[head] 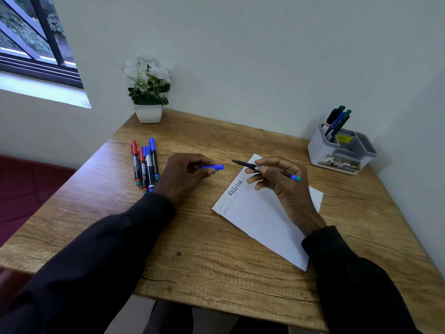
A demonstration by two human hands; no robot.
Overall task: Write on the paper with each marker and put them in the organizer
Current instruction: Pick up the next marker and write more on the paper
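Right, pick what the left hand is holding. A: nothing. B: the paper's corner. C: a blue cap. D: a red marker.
C: the left hand pinches a blue cap, while the right hand holds the uncapped marker.

- We see bare table [207, 261] at six o'clock of the paper [265, 218], open to the near edge.
- At ten o'clock four loose markers [148, 165] lie side by side, with the flower pot [148, 113] behind them at eleven.
- At two o'clock the organizer [320, 150] sits in the wall [265, 68] corner. Upright markers [337, 121] crowd its rear left compartment.
- At twelve we find a bare strip of wood between pot and organizer.
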